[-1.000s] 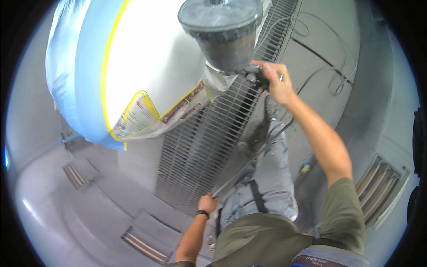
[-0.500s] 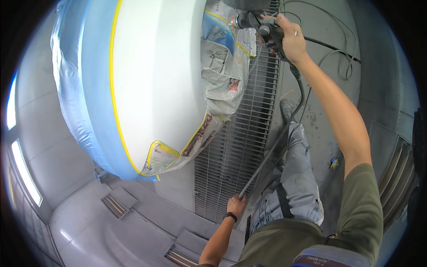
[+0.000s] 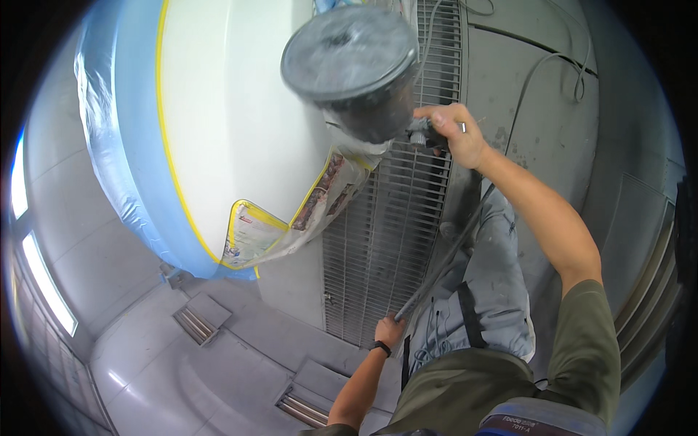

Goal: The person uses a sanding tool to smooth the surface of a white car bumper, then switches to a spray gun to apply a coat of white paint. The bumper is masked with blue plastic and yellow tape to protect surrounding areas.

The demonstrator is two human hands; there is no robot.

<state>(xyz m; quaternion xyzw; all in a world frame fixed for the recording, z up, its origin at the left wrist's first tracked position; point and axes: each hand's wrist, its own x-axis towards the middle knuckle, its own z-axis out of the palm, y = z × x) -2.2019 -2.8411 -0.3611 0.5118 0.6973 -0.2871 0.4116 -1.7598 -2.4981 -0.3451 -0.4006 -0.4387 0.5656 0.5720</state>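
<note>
My right hand (image 3: 465, 138) is closed round the grip of a paint spray gun (image 3: 419, 136). The gun's large dark lidded cup (image 3: 349, 54) looms blurred in front of the panel, hiding the gun's nozzle. From the grip a grey air hose (image 3: 440, 269) runs down past my leg to my left hand (image 3: 390, 332), whose fingers are wrapped round it low down. To the left stands a curved white vehicle panel (image 3: 251, 109), edged with yellow tape (image 3: 169, 138). Blue masking film (image 3: 131, 123) covers its left side, and printed masking paper (image 3: 251, 231) hangs along its lower edge.
A metal floor grating (image 3: 374, 240) runs between the panel and my legs. Thin cables (image 3: 523, 80) lie on the floor at the upper right. Slotted vents (image 3: 198, 325) are set in the grey surface at the lower left.
My right hand has brought the spray gun down and nearer to me, tilting it so the cup's lid faces up into view. My left hand stays low on the hose. The panel sits slightly further left in view.
</note>
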